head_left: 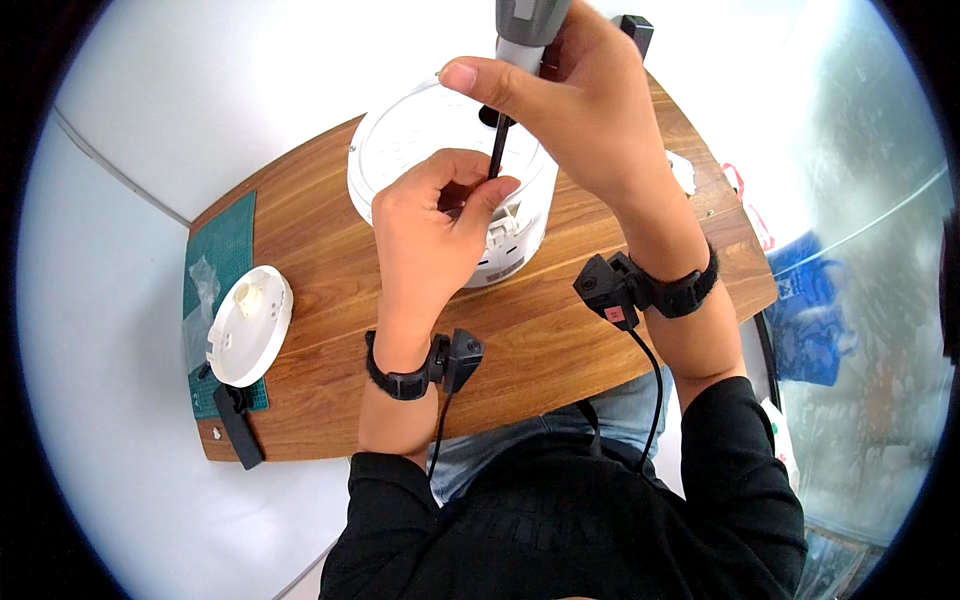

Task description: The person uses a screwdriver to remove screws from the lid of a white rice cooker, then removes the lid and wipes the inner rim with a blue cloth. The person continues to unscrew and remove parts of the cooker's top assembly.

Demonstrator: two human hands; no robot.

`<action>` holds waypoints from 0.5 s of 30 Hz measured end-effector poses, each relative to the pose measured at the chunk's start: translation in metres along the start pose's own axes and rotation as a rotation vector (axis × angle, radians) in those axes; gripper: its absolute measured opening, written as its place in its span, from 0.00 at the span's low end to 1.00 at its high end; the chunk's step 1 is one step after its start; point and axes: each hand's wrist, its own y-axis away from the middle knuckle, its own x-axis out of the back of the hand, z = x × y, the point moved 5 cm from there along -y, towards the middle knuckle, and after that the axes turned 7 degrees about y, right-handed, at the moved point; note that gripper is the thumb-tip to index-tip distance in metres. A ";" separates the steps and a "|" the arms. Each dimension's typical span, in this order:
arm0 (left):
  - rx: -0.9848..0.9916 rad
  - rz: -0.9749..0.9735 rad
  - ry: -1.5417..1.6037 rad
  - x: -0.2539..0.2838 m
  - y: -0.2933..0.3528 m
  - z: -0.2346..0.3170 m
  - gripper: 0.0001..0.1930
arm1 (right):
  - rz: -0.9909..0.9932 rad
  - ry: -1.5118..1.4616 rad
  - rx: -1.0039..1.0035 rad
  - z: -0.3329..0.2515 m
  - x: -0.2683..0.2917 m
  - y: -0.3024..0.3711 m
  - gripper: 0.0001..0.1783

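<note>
A white, round appliance [395, 135] with a drum-shaped body stands at the far middle of the table. Over it, my right hand [605, 115] grips a grey-and-white power screwdriver [520, 52] from the right side, its thumb stretched out to the left. The tool's long black shaft points down at the appliance's near edge. Thumb and forefinger of my left hand [430, 215] pinch about the lower end of that shaft, close above a white clip-like part [503, 225] on the housing. My fingers hide the shaft's tip and any screw there.
At the left, a white round cover [262, 345] rests tilted, partly over a green cutting mat [225, 240] with a clear plastic bag [203, 285]. A black bar-shaped item [238, 430] lies by the near left table edge. A blue bag [808, 320] hangs beyond the right edge.
</note>
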 end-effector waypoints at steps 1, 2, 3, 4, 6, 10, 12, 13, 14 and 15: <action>0.011 -0.015 0.003 0.000 0.000 -0.002 0.07 | -0.001 -0.118 0.040 0.000 0.000 0.002 0.36; 0.021 -0.032 0.007 0.000 0.000 -0.005 0.08 | -0.005 -0.238 0.080 0.001 0.001 0.004 0.36; 0.031 -0.047 0.010 0.001 0.000 -0.007 0.09 | -0.015 -0.357 0.120 0.001 0.002 0.006 0.35; 0.025 -0.092 0.000 0.003 -0.001 -0.006 0.11 | -0.008 -0.460 0.115 0.000 -0.001 0.006 0.35; 0.014 -0.186 -0.023 0.005 -0.002 -0.001 0.14 | -0.036 -0.612 0.139 0.014 -0.005 0.001 0.34; 0.041 -0.205 -0.023 0.005 0.000 0.002 0.16 | -0.077 -0.310 0.199 0.022 -0.009 -0.006 0.29; 0.049 -0.177 -0.067 0.007 0.001 0.001 0.17 | -0.147 -0.050 0.123 0.006 0.000 -0.003 0.28; 0.042 -0.174 -0.075 0.008 0.001 0.001 0.17 | -0.173 0.041 0.088 0.000 0.004 -0.002 0.28; 0.032 -0.173 -0.078 0.007 0.000 0.001 0.17 | -0.175 0.053 0.058 -0.006 0.008 0.001 0.29; 0.022 -0.172 -0.082 0.007 0.000 0.002 0.17 | -0.149 -0.043 0.073 -0.006 0.008 0.001 0.29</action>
